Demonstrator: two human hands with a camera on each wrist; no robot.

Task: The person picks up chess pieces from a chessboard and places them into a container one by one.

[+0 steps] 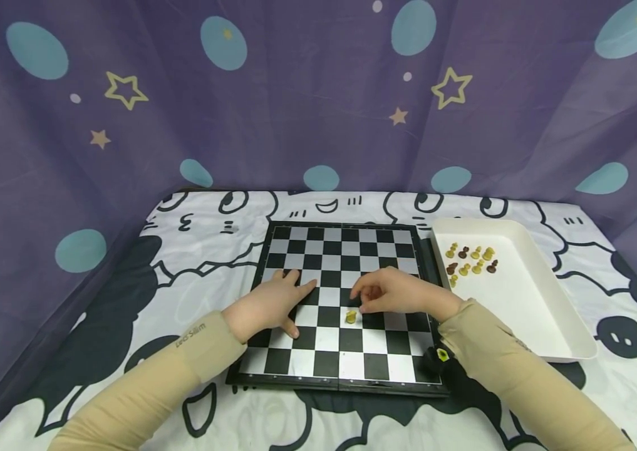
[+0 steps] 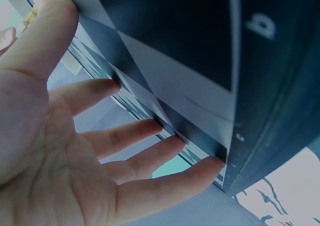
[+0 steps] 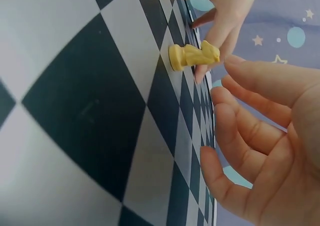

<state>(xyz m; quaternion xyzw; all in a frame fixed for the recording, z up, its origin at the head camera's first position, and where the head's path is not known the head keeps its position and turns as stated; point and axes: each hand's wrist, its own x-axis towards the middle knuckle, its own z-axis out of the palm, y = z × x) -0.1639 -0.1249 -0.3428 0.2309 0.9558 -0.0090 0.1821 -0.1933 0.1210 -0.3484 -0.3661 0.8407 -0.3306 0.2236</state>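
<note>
A yellow chess knight (image 3: 192,55) stands upright on a light square of the black-and-white chessboard (image 1: 315,363). My right hand (image 1: 388,291) is just to the right of the knight, fingers loosely bent and nothing between them. In the right wrist view the tip of my right thumb (image 3: 242,69) is close to the knight's head, with a small gap. Over the left part of the board, my left hand (image 1: 270,304) is spread, its fingertips resting on the squares. The left wrist view shows these fingers (image 2: 165,186) nearly straight at the board, holding nothing.
Right of the board lies a white tray (image 1: 543,307), with several yellow and dark brown chess pieces (image 1: 470,257) toward its far left. A cartoon-print cloth (image 1: 205,244) covers the table. Behind rises a purple curtain (image 1: 307,119).
</note>
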